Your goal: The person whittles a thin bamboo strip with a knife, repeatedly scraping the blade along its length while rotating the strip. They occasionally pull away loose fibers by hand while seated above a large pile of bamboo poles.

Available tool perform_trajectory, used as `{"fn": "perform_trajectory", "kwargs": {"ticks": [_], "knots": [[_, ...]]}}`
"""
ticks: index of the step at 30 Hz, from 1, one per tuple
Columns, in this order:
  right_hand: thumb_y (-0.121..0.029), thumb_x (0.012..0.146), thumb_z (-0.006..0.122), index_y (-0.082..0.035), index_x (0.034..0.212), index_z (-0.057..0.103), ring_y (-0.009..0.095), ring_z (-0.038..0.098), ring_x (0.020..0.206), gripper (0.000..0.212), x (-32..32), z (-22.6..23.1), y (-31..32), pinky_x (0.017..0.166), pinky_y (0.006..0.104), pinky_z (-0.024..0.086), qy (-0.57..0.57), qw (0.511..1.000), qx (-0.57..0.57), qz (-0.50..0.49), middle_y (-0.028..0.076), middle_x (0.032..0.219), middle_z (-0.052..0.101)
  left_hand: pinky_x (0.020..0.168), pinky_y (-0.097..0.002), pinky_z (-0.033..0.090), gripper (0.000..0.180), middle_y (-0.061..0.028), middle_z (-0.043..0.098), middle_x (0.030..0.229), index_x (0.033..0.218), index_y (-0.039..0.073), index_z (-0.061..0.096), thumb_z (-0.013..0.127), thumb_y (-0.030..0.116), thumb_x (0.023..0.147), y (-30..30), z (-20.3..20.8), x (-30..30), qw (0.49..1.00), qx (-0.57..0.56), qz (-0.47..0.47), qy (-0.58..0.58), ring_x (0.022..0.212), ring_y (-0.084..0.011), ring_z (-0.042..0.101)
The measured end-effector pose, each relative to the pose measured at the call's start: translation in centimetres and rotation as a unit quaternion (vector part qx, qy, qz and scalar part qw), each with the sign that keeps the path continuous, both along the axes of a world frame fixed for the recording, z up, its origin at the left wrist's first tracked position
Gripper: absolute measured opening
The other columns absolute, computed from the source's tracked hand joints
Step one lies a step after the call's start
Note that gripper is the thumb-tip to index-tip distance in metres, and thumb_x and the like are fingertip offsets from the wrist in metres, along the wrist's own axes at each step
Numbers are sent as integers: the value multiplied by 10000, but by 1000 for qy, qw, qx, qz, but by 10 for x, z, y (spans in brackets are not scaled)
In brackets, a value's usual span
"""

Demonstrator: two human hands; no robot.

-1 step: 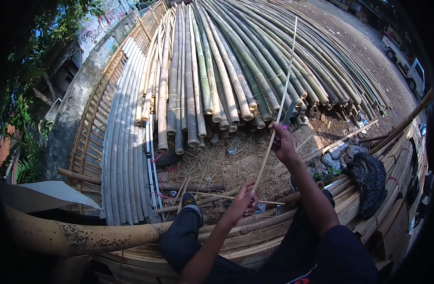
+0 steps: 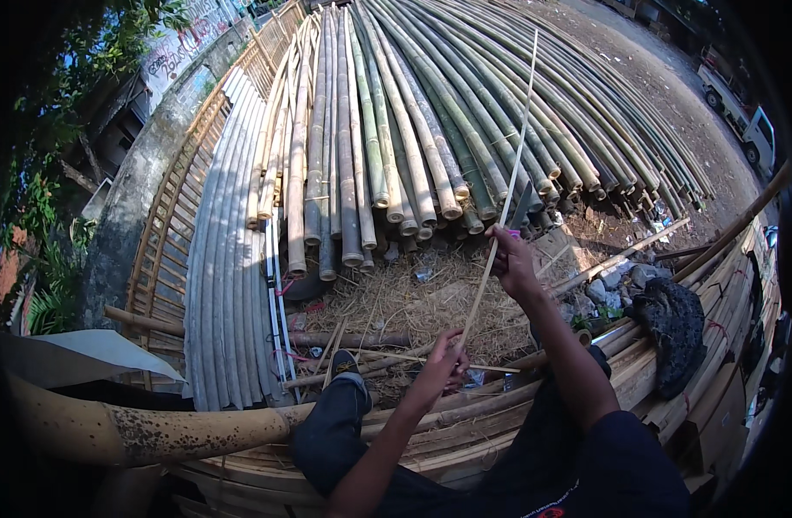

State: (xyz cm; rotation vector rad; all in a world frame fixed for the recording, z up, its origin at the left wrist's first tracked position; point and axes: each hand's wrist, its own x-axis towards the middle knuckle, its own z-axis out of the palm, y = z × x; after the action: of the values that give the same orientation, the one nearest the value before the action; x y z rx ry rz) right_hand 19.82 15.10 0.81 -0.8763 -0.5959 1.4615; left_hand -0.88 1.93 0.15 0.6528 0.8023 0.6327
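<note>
A long, thin bamboo strip [image 2: 480, 291] slants up and away in front of me, its far tip over the pile of poles. My left hand [image 2: 439, 369] is closed round its near end, just above my lap. Farther up, my right hand [image 2: 513, 263] is closed on a knife [image 2: 523, 209] with a dark blade and a bit of pink at the handle. The strip runs along the thumb side of that hand, by the knife. Fingers hide most of the handle, and I cannot tell whether the blade touches the strip.
Many bamboo poles [image 2: 396, 147] lie stacked ahead, cut ends toward me. Corrugated sheets [image 2: 228, 285] and a bamboo fence [image 2: 167, 207] stand left. A thick bamboo pole [image 2: 189, 434] crosses near my leg. Split bamboo lengths [image 2: 474, 432] lie beneath me; a dark, crumpled thing [image 2: 668, 332] rests right.
My right hand has shifted slightly left with the knife, whose blade sits at a slightly different angle. The strip's far part has swung a little left. My left hand has barely moved.
</note>
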Motion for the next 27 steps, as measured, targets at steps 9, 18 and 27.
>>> {"fn": "perform_trajectory", "kwargs": {"ticks": [9,18,27], "knots": [[-298,914,497,-22,854,609,68,299,413,303,-7,-33,-2,397,250,234,-148,981,-28,121,-47,525,364,383,-166,199,474,38,302,639,1442,218,256,407,224,993,12,10,-8,993,-14,102,-55,448,-25,250],[-301,771,588,21,670,595,402,562,584,338,-46,-27,-29,566,470,437,-628,717,175,249,233,582,532,385,-161,204,480,42,294,625,1447,230,254,400,186,992,10,2,-16,993,-33,106,-50,451,-24,261],[-305,778,527,35,615,542,401,506,532,378,-20,-35,-13,525,482,391,-592,725,258,240,213,548,505,378,-164,225,478,69,281,618,1454,201,248,375,160,994,-10,9,-12,996,36,83,25,452,-11,265]]}}
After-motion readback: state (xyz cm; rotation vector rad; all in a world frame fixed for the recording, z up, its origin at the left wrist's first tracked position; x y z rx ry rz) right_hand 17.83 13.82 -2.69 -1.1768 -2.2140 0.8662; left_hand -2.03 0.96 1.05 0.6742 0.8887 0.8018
